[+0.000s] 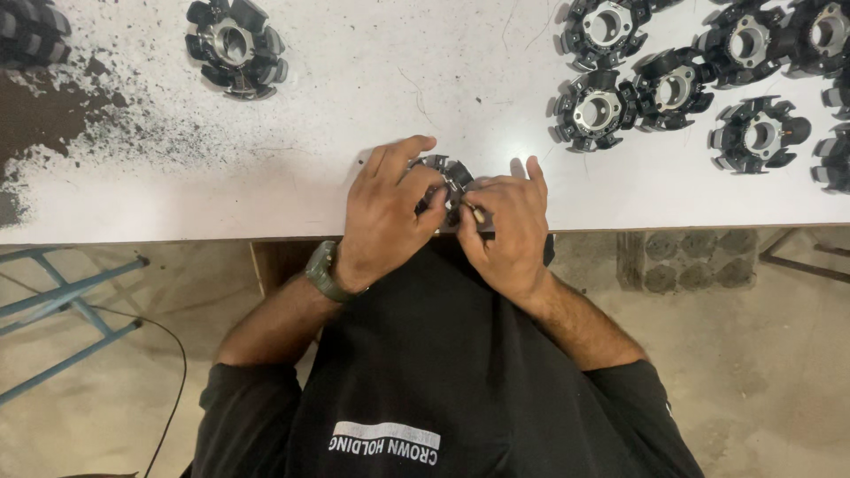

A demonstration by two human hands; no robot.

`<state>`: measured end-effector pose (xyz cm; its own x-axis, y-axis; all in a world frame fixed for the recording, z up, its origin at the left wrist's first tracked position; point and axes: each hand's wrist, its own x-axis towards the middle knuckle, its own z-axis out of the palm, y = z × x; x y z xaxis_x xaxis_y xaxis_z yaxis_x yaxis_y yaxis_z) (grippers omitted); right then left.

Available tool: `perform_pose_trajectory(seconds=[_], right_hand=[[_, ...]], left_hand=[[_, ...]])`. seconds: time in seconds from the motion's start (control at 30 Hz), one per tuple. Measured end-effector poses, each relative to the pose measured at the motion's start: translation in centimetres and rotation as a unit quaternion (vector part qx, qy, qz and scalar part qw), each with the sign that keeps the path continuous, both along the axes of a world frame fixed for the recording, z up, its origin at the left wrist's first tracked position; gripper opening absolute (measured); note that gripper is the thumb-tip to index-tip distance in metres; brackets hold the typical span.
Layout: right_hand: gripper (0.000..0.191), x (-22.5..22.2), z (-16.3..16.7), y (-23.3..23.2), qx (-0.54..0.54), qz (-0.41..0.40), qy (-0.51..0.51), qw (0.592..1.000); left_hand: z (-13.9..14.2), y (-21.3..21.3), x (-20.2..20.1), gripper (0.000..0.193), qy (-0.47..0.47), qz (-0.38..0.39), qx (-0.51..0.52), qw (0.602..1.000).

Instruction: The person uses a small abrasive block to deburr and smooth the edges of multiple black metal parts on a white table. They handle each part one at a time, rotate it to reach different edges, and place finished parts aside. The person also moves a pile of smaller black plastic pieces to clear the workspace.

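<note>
A black, star-shaped metal part with a silver core [450, 174] lies on the white table [266, 195], close to its front edge. My left hand [385, 217], with a green watch on the wrist, covers the part's left side and grips it. My right hand [506, 228] pinches a small thin tool with a pale tip [478, 213] against the part's right side. Both hands touch the part, and most of it is hidden under my fingers.
Several more black star-shaped parts [673, 84] sit in a group at the table's far right. One [235, 46] stands alone at the far left, another [31, 31] in the corner. Dark powder [53, 115] smears the table's left side. A blue metal frame [62, 301] and a cable lie on the floor.
</note>
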<state>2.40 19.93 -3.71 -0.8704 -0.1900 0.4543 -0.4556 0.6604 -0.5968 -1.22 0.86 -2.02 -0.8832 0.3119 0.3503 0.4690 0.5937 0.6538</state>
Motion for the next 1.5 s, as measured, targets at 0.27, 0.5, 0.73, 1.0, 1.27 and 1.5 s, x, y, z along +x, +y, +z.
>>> perform_pose_trajectory(seconds=[0.27, 0.5, 0.73, 1.0, 1.27, 1.5], right_hand=[[0.023, -0.8, 1.2, 0.2, 0.003, 0.011, -0.034, 0.999], [0.021, -1.3, 1.8, 0.2, -0.004, 0.026, -0.062, 0.998], [0.022, -1.2, 1.5, 0.0, -0.024, 0.027, -0.039, 0.999], [0.025, -1.2, 1.5, -0.1, 0.009, 0.044, -0.012, 0.999], [0.025, -1.0, 1.9, -0.3, 0.004, 0.041, -0.015, 0.999], [0.025, -1.0, 1.7, -0.5, 0.032, 0.037, -0.001, 0.999]], left_hand=[[-1.1, -0.2, 0.3, 0.015, 0.033, -0.026, 0.008, 0.999], [-2.1, 0.4, 0.1, 0.015, -0.002, -0.011, 0.054, 0.998], [-2.3, 0.4, 0.2, 0.014, -0.006, 0.002, 0.045, 0.999], [-2.1, 0.6, 0.2, 0.014, -0.001, 0.016, 0.048, 0.999], [-2.2, 0.5, 0.4, 0.014, -0.009, 0.016, 0.047, 0.999], [-3.0, 0.4, 0.5, 0.013, 0.0, 0.017, 0.038, 0.999]])
